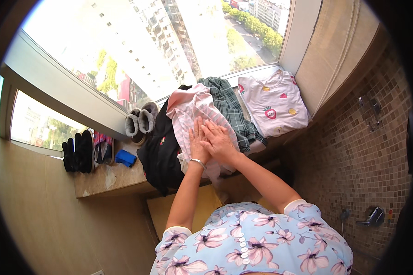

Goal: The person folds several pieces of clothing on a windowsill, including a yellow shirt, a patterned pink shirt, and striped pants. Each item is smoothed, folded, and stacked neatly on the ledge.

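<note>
My left hand (198, 145), with a silver bangle at its wrist, lies flat on a pale pink checked garment (188, 104). Partly over it rests my right hand (221, 145), its fingers stretched out and crossing the left hand's fingers. Neither hand grips anything. The pink garment is loosely spread and creased, its lower part hanging toward me. To its left, a black garment (159, 158) droops over the ledge's front edge. A green plaid garment (229, 110) lies bunched on its right. Further right is a folded white top (274, 103) with fruit prints.
The stone ledge (94, 182) runs below bright windows. On its left stand grey fur-lined boots (140, 123), black footwear (81, 152), patterned shoes (104, 149) and a blue folded cloth (125, 158). A mosaic-tiled wall (335, 151) with a metal tap (372, 217) rises at the right.
</note>
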Available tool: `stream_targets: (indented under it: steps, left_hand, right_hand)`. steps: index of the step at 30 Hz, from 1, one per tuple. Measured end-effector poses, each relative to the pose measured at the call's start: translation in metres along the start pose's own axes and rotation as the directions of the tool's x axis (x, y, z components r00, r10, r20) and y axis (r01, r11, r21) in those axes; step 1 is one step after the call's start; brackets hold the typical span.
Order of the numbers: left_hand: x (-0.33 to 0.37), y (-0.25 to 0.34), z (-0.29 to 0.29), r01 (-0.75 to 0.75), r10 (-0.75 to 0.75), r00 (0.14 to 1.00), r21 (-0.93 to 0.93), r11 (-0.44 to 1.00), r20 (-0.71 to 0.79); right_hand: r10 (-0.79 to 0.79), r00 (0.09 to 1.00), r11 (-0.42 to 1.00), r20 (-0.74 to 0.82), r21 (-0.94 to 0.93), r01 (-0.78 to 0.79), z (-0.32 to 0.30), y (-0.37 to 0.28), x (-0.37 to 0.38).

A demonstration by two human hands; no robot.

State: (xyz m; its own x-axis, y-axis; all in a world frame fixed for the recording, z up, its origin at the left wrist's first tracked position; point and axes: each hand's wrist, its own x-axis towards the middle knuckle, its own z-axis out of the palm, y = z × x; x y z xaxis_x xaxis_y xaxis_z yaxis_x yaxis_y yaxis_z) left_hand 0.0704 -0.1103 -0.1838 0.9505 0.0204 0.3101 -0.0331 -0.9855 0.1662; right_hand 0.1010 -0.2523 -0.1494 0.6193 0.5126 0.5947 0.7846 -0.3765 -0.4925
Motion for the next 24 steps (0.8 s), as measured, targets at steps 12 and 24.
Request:
stream_targets:
  steps: [12,24]
  left_hand:
    - [-0.039,0.036,-0.014,0.069,-0.069,0.993,0.006,0.998,0.090]
    - [-0.176,0.072,-0.003,0.232,-0.428,0.899,-0.722,0.652,-0.098]
  right_hand:
    - [0.051,0.939,0.976,0.341,-0.215,0.025,0.038,0.063,0.080]
    - [0.429,0.896,0.815,0.118,0.377,-0.440,-0.036,-0.003,-0.096]
